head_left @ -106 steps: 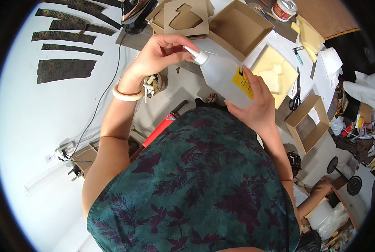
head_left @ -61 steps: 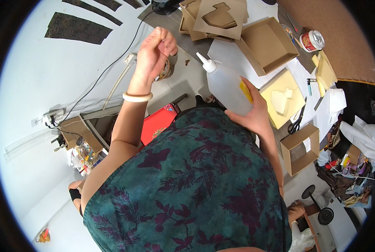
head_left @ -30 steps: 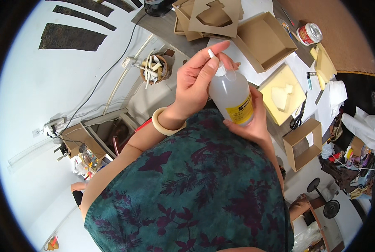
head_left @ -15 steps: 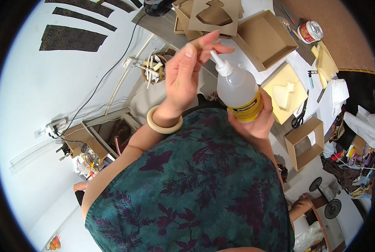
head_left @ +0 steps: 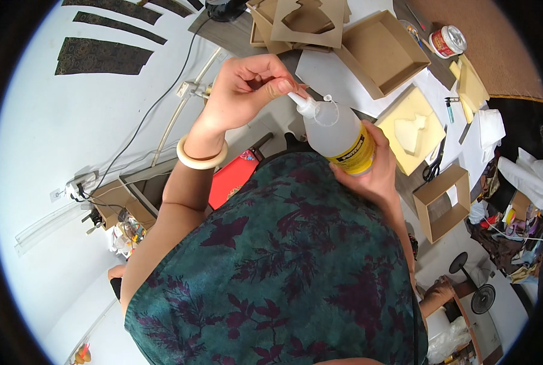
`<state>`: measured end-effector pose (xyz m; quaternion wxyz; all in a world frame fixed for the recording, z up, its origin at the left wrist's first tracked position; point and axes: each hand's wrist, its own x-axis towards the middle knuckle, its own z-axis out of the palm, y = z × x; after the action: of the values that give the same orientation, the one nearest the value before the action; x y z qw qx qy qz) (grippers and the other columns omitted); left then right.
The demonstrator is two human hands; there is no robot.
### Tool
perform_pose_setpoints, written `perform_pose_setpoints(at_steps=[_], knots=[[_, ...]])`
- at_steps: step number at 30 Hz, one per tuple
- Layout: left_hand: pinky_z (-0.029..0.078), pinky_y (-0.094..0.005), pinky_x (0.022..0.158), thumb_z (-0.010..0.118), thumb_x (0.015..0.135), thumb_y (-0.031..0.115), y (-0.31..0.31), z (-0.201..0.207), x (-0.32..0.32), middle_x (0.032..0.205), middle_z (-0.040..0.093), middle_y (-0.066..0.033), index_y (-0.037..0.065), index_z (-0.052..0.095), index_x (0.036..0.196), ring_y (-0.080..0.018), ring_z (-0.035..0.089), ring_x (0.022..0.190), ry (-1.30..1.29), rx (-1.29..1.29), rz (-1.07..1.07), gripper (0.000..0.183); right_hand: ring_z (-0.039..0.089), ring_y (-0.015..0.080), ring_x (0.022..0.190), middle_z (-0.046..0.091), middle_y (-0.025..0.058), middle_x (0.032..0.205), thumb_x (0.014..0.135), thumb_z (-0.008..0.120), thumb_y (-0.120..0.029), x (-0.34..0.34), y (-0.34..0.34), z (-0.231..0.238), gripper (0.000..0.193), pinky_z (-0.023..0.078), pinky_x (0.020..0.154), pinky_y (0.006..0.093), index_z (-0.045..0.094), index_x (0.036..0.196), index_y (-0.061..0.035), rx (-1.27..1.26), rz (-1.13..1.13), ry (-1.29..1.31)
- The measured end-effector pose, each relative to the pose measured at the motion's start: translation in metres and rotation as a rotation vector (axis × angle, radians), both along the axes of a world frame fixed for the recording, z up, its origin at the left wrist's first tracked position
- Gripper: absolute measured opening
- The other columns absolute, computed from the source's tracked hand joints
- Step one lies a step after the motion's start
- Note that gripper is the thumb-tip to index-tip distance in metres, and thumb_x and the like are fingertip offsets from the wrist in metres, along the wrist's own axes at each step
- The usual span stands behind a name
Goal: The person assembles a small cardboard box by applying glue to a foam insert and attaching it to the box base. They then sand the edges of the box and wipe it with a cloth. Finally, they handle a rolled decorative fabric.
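My right hand (head_left: pixel 380 163) is wrapped round the lower part of a clear plastic glue bottle (head_left: pixel 335 134) with a yellow label. The bottle tilts to the left, its white pointed nozzle (head_left: pixel 303 104) facing my other hand. With thumb and fingers pinched together, my left hand (head_left: pixel 250 88) grips the tip of that nozzle; the fingers partly hide it. A thin clear loop with a small cap (head_left: pixel 327 98) hangs at the bottle's neck. A cream bangle (head_left: pixel 201 153) circles my left wrist.
On the table lie an open cardboard tray (head_left: pixel 384 55), a card with a cut-out (head_left: pixel 308 21), a yellow foam block (head_left: pixel 427 121), black scissors (head_left: pixel 433 167), a cardboard frame (head_left: pixel 443 204) and a jar (head_left: pixel 448 41). Something flat and red (head_left: pixel 232 179) shows beside my left arm.
My left hand has turned and shifted left, and its spread fingers have closed on the nozzle tip. The bottle has moved slightly left, and the red thing has come into sight.
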<state>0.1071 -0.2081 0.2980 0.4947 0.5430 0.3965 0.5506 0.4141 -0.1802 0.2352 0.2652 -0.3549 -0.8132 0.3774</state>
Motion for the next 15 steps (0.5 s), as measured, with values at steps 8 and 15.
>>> perform_pose_setpoints(at_steps=[8, 15], knots=[[0.055, -0.0449, 0.097, 0.051, 0.110, 0.014, -0.002, -0.013, -0.005, 0.094, 0.072, -0.0148, -0.001, 0.059, 0.094, -0.0309, 0.073, 0.104, -0.010, 0.052, 0.113, 0.023, 0.066, 0.0375, 0.117, 0.064, 0.0190, 0.127, 0.062, 0.096, -0.028, -0.009, -0.006, -0.010, 0.097, 0.053, 0.100, 0.0466, 0.046, 0.141, -0.0046, -0.140, -0.003, 0.141], [0.055, -0.0346, 0.081, 0.052, 0.109, 0.038, -0.054, -0.175, -0.165, 0.070, 0.071, -0.0133, -0.002, 0.067, 0.073, -0.0219, 0.072, 0.075, 0.329, -0.454, 1.010, 0.056, 0.057, 0.0297, 0.130, 0.057, 0.0195, 0.140, 0.065, 0.097, -0.028, 0.007, 0.001, -0.030, 0.107, 0.044, 0.112, 0.0422, 0.038, 0.150, -0.0006, -0.261, -0.055, 0.207]])
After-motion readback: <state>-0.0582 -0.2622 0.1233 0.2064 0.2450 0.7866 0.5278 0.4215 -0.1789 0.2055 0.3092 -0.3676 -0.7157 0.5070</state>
